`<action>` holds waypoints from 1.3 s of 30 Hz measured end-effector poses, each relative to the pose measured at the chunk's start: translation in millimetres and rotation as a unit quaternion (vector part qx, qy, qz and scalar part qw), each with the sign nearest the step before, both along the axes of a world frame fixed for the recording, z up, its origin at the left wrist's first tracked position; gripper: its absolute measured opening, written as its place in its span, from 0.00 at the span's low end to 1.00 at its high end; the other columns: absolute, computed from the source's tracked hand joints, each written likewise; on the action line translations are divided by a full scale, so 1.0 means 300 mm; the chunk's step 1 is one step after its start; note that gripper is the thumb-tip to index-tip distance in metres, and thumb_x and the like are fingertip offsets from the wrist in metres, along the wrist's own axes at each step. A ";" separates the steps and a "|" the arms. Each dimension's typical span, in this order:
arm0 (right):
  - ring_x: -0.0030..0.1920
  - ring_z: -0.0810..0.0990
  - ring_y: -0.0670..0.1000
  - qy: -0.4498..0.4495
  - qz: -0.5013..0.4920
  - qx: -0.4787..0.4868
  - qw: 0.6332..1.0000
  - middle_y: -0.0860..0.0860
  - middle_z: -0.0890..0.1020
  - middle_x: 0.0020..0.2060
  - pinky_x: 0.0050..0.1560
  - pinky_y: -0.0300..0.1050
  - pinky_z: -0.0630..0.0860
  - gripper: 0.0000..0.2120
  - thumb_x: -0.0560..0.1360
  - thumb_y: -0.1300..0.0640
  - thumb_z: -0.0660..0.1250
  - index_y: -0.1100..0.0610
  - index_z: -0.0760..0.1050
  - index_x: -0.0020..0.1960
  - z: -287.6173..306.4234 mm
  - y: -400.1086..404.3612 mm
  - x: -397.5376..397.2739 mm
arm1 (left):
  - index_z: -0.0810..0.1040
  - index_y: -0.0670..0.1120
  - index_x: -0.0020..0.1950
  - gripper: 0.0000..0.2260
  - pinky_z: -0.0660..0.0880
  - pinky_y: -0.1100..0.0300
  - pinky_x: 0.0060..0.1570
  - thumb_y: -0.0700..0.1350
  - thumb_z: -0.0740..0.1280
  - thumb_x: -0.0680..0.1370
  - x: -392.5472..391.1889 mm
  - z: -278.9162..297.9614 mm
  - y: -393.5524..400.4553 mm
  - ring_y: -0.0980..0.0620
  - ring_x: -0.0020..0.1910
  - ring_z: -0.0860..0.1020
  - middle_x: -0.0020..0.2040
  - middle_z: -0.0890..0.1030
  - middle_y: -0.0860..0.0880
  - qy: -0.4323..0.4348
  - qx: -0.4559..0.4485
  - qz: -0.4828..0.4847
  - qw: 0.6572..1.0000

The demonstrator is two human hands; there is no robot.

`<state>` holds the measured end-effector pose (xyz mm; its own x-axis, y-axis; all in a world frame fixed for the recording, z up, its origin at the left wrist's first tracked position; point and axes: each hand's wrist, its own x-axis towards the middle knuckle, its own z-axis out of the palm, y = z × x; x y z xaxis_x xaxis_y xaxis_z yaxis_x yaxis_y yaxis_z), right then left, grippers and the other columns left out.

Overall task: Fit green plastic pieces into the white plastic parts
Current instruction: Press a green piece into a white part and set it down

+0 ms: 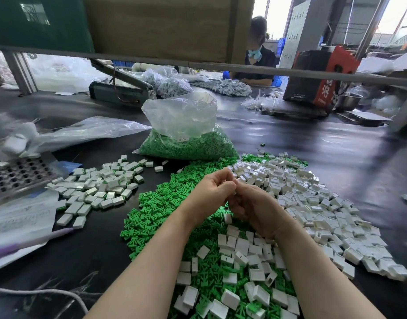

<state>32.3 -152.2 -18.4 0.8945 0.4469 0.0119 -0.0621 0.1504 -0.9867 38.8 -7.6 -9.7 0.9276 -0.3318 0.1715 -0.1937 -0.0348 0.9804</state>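
Matt green plastic pieces point(156, 217), glossy white plastic parts point(313, 199), smooth dark table point(336, 143)

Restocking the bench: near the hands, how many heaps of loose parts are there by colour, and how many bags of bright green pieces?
Green heap: 1
White heaps: 2
Bag of green pieces: 1
Total: 4

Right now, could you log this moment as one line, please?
left hand and right hand: together, fingers curled | held piece: hidden | green pieces: loose heap
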 end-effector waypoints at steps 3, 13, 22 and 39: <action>0.29 0.64 0.45 -0.004 -0.003 -0.009 1.000 0.46 0.74 0.29 0.30 0.39 0.57 0.17 0.78 0.47 0.62 0.63 0.72 0.48 0.001 0.002 -0.002 | 0.72 0.48 0.38 0.04 0.66 0.60 0.33 0.42 0.60 0.71 -0.002 -0.004 0.001 0.49 0.34 0.67 0.34 0.71 0.44 -0.003 -0.002 0.000 1.000; 0.29 0.63 0.46 0.000 -0.002 -0.019 1.000 0.47 0.74 0.29 0.30 0.39 0.58 0.19 0.77 0.45 0.60 0.62 0.71 0.50 -0.001 0.003 0.001 | 0.71 0.47 0.39 0.02 0.67 0.65 0.31 0.42 0.60 0.71 -0.001 -0.007 -0.001 0.53 0.32 0.67 0.31 0.70 0.50 -0.002 -0.004 -0.002 1.000; 0.29 0.64 0.45 0.006 0.006 -0.014 1.000 0.46 0.75 0.29 0.28 0.36 0.60 0.20 0.75 0.43 0.61 0.61 0.73 0.46 -0.004 0.004 0.007 | 0.71 0.48 0.37 0.03 0.67 0.65 0.30 0.42 0.59 0.70 -0.003 -0.001 -0.001 0.54 0.30 0.67 0.31 0.70 0.50 0.003 -0.007 -0.004 1.000; 0.27 0.65 0.46 -0.140 -0.074 -0.080 0.984 0.48 0.73 0.28 0.27 0.37 0.62 0.16 0.78 0.49 0.61 0.63 0.76 0.51 -0.013 0.009 0.016 | 0.81 0.41 0.45 0.03 0.68 0.67 0.31 0.38 0.68 0.78 0.000 0.025 0.057 0.60 0.28 0.71 0.30 0.78 0.55 0.008 -0.066 0.052 0.996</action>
<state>37.2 -149.5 -22.5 0.9219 0.3278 0.2064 0.2259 -0.0220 -0.9739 38.7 9.4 -2.3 0.9587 -0.2102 0.1916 -0.1794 0.0760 0.9808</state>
